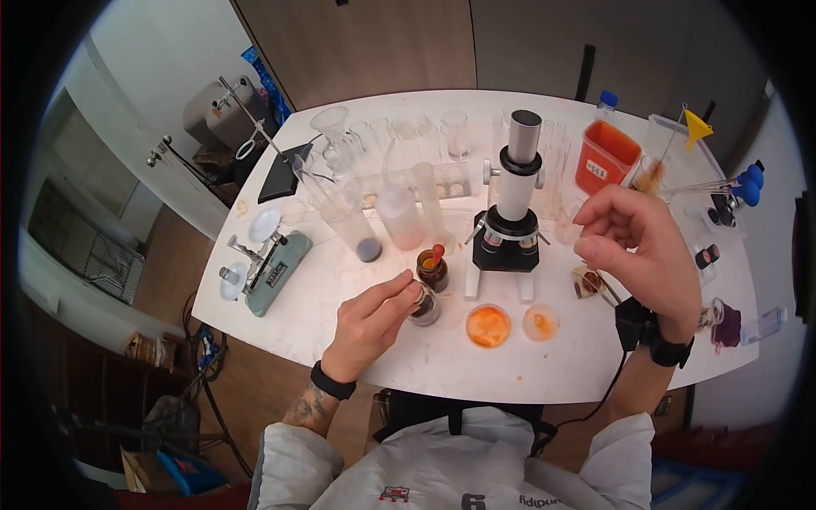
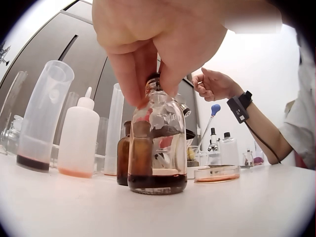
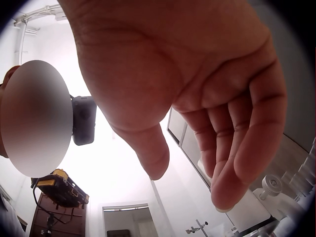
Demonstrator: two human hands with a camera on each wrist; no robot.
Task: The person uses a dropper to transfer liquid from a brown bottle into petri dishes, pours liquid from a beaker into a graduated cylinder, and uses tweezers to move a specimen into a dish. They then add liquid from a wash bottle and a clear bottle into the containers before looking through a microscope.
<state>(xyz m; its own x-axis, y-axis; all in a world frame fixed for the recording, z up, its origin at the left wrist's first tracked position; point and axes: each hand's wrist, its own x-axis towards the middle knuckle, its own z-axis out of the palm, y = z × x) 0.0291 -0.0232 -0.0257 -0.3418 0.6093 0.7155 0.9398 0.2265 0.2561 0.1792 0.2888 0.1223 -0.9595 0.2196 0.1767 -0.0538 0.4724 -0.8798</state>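
Note:
My left hand (image 1: 370, 327) pinches the neck of a small clear glass bottle (image 2: 158, 170) from above. The bottle stands upright on the white table with a dark liquid at its bottom; its top is partly hidden by the fingers and thumb. Close behind it stands an amber glass bottle (image 1: 433, 276) with a red dropper bulb (image 1: 438, 253) rising from its mouth. My right hand (image 1: 642, 255) is raised above the table, right of the microscope (image 1: 515, 183). Its fingers (image 3: 259, 133) bend loosely, the thumb apart from them, and nothing is held.
Two petri dishes with orange contents, a larger one (image 1: 488, 326) and a smaller one (image 1: 541, 323), lie before the microscope. A green balance (image 1: 279, 274) stands left. Behind are a squeeze bottle (image 1: 399, 217), a cylinder with dark liquid (image 1: 348, 229) and more glassware. A red container (image 1: 607, 157) stands back right.

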